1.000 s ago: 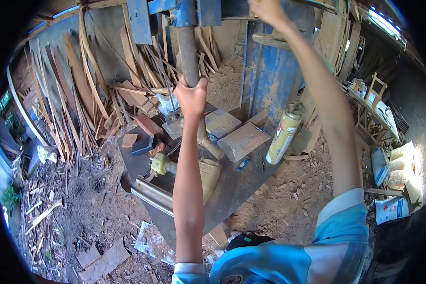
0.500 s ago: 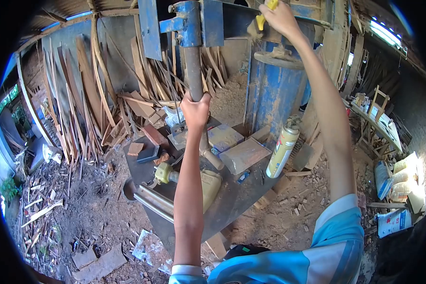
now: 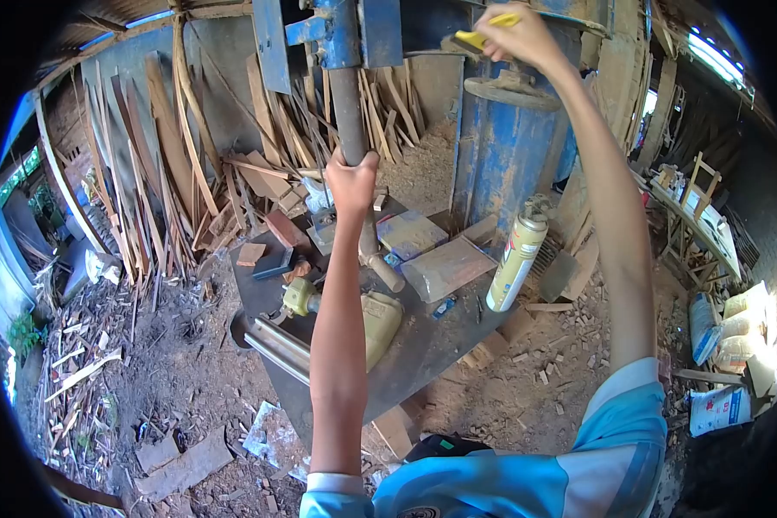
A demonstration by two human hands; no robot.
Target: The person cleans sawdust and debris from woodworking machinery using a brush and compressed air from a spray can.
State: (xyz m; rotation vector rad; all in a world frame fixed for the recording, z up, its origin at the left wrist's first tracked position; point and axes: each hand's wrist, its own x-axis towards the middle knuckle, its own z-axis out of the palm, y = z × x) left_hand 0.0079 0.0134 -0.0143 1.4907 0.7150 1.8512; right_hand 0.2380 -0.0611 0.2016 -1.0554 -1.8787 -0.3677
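Observation:
My left hand [image 3: 351, 180] is wrapped round a grey metal pipe [image 3: 347, 112] that runs down from the blue machine frame [image 3: 339, 34]. High on the right, my right hand [image 3: 511, 36] grips a yellow-handled brush [image 3: 490, 29]. Its bristles point left, beside the machine's dark horizontal part and above a round handwheel [image 3: 511, 90]. Below that wheel stands the blue, rust-marked machine body [image 3: 509, 164].
Beneath my left arm, a dark table [image 3: 423, 363] holds a yellow-green container [image 3: 382, 328], a spray can [image 3: 517, 263], a flat plastic-wrapped packet [image 3: 448, 268] and wood blocks. Wooden strips [image 3: 160, 129] lean on the back wall. Scraps litter the ground.
My right hand has turned, and the brush has gone from pointing steeply down to lying nearly level. The view has shifted slightly; my left hand still holds the pipe.

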